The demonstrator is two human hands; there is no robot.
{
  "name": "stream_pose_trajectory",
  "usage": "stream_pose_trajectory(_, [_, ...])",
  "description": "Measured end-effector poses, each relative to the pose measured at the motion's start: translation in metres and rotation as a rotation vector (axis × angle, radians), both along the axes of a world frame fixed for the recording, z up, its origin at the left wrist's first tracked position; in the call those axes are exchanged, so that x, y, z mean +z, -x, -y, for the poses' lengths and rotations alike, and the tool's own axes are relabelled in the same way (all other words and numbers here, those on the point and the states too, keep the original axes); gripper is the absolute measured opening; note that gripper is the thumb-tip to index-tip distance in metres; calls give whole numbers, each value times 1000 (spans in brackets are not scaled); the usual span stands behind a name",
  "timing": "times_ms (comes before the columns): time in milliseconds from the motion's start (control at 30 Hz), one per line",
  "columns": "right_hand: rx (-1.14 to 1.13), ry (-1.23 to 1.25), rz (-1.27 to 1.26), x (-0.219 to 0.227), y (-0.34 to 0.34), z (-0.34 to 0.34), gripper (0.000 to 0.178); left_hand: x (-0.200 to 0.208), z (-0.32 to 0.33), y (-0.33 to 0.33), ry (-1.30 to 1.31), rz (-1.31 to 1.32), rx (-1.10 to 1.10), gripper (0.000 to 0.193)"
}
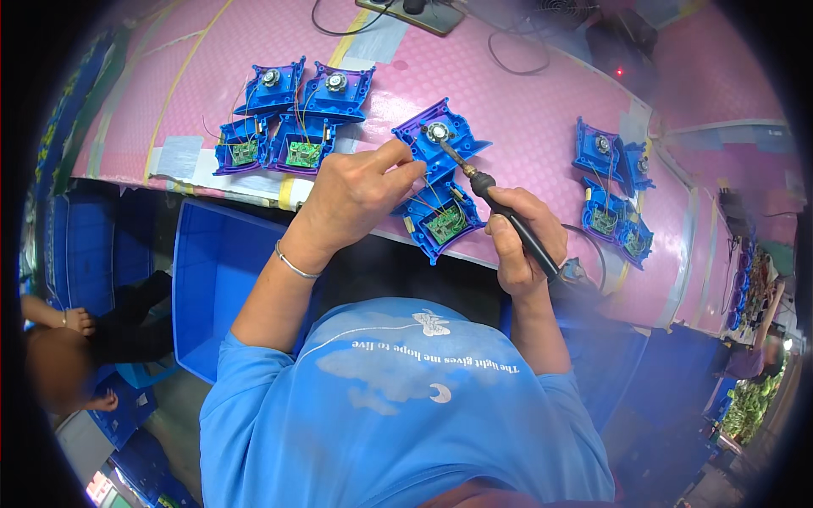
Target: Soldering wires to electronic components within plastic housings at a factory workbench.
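My right hand (525,233) is wrapped round the black handle of a soldering iron (508,216). Its tip reaches the small round speaker (438,133) in a blue plastic housing half (461,152). Fingers pinched together, my left hand (364,190) is just left of that speaker; what is between the fingertips is too small to make out. Thin wires run from the speaker's half down to a second blue housing half (432,250), which holds a green circuit board (445,224). This lower half lies at the table's near edge, between my two hands.
Similar opened blue housings with speakers and boards lie at the left (303,152) and the right (603,220) of the pink-covered table (525,102). A phone (432,15) and cables are at the back. A blue bin (220,288) stands below on the left, with another person's hand (79,322) beyond.
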State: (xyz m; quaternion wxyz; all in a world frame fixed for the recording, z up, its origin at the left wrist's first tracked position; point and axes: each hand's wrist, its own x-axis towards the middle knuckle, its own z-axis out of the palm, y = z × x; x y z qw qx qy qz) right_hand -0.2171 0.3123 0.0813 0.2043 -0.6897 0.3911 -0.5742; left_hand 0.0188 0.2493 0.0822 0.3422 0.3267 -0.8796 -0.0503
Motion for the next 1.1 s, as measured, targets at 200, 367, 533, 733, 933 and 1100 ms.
stream_pose_trajectory(200, [1, -24, 18, -1, 0, 0, 26, 0, 2, 0, 25, -18, -22, 29])
stream_pose_trajectory(367, [-10, -50, 6, -1, -2, 1, 26, -4, 6, 5, 85, -20, -44, 28])
stream_pose_trajectory(533, [-13, -51, -14, -2, -3, 4, 26, -9, 8, 10, 109, 3, -12, 27])
stream_pose_trajectory(733, [-13, -52, 0, -2, -4, 6, 26, -14, 11, 12, 167, 4, -4, 24])
stream_pose_trajectory(933, [-10, -55, -4, -3, -3, 6, 25, -14, 10, 12, 170, 20, 2, 26])
stream_pose_trajectory(1100, [-3, -43, -15, -3, -3, 7, 25, -13, 10, 13, 156, 29, 4, 26])
